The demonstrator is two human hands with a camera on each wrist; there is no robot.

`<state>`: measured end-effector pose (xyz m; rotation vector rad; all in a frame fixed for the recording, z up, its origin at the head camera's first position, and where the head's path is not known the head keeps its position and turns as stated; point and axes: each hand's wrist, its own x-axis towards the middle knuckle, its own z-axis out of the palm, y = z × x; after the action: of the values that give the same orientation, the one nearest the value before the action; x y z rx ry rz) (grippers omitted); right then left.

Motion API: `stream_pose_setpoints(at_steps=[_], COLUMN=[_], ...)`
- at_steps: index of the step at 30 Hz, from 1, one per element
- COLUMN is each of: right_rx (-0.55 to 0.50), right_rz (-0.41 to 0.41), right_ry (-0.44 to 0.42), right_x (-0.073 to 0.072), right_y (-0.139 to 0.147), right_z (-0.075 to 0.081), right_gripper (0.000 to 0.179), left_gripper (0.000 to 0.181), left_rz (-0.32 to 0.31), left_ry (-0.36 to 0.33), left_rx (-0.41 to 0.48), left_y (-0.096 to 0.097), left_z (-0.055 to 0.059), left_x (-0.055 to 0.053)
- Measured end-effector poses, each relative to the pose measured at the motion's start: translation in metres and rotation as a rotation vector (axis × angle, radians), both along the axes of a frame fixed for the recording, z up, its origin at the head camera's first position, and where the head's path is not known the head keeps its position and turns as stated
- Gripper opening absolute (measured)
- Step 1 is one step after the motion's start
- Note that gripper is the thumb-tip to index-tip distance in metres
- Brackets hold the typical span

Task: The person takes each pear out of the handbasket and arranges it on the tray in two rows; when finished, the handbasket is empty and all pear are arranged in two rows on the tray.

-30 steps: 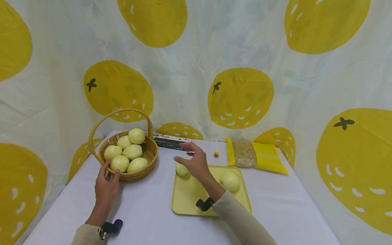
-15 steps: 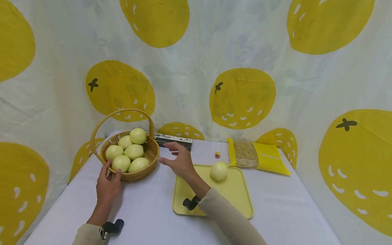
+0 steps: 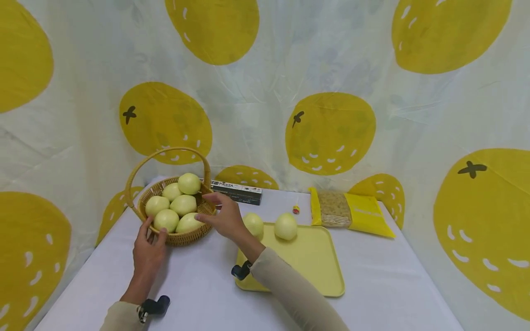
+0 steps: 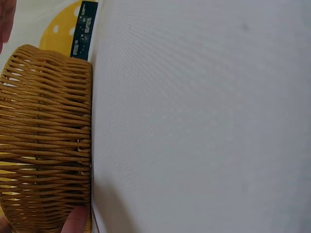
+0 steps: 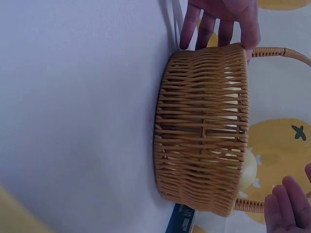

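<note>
Wicker basket with a hooped handle stands at ten o'clock of the tray in the head view, and holds six visible apple-like fruits, pale green: one at its middle, the others at one, eleven, nine, seven and five o'clock. Woven lining shows at three o'clock inside. The left hand grips the rim at seven o'clock. The right hand reaches over the rim at three o'clock, thumb and fingers parted, its thumb overlapping the fruit at five o'clock; whether they touch cannot be told. The yellow tray bears two more fruits at its far edge, at twelve and ten o'clock, the latter partly behind the right arm. Beyond the tray lie a pasta box at eleven, a lollipop at twelve and a yellow bag with a clear window at two.

In the left wrist view, the basket's wall fills nine o'clock, with a left fingertip against it at seven.

In the right wrist view, the left hand holds the basket at one o'clock, a fruit shows above the rim, and the right hand's fingers extend loosely at four.
</note>
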<state>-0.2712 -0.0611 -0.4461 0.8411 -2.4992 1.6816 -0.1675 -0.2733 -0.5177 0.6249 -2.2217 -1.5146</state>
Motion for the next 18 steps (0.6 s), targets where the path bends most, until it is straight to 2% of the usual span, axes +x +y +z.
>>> stream_pose_setpoints(at_steps=[7,18], right_rx=[0.039,0.150], right_rz=[0.016,0.059], right_ry=[-0.061,-0.056], right_x=[-0.006,-0.016], right_y=[-0.022,-0.045], right_z=[-0.004,-0.014], right_gripper=[0.055,0.058], left_gripper=[0.069,0.070], left_rz=[-0.006,0.000], left_ry=[-0.005,-0.010], left_rx=[0.003,0.001], left_y=[0.000,0.000], left_z=[0.000,-0.001], left_x=[-0.002,-0.002])
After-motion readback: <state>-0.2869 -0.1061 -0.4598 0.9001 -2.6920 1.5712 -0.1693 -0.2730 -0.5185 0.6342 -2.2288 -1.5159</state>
